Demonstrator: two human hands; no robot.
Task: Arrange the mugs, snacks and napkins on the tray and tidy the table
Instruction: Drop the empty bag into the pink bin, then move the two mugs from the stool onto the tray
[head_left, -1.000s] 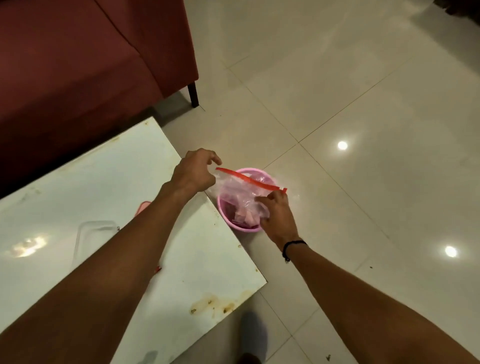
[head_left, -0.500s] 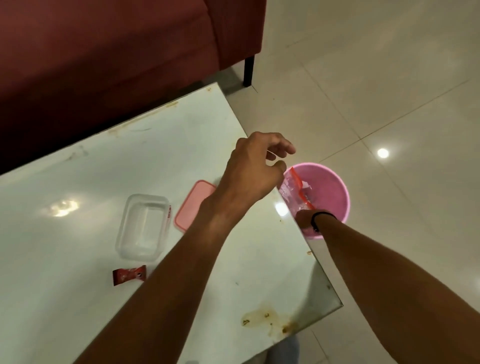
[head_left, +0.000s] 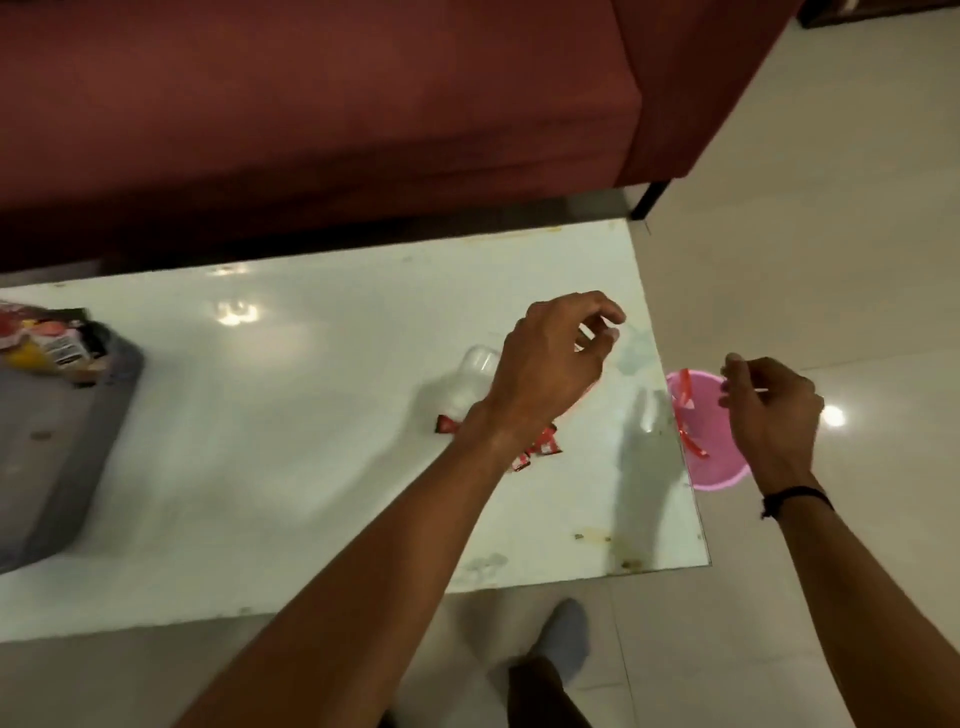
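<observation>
Both hands hover empty at the tabletop's right end.
Left hand (head_left: 550, 364), fingers loosely curled, hangs over red snack packets (head_left: 535, 449); right hand (head_left: 769, 410), half-open, over the pink bin (head_left: 701, 467); tray (head_left: 62, 467) at left edge.

Both forearms are bare, with no sleeves reaching into view. The left hand (head_left: 550, 364) wears nothing. The right hand (head_left: 769, 415) has 1 thin black cord band (head_left: 795, 496) at its wrist, with a small knot on the inner side. Below, 1 foot wears a grey sock (head_left: 563, 639), under a dark trouser leg (head_left: 540, 691).
</observation>
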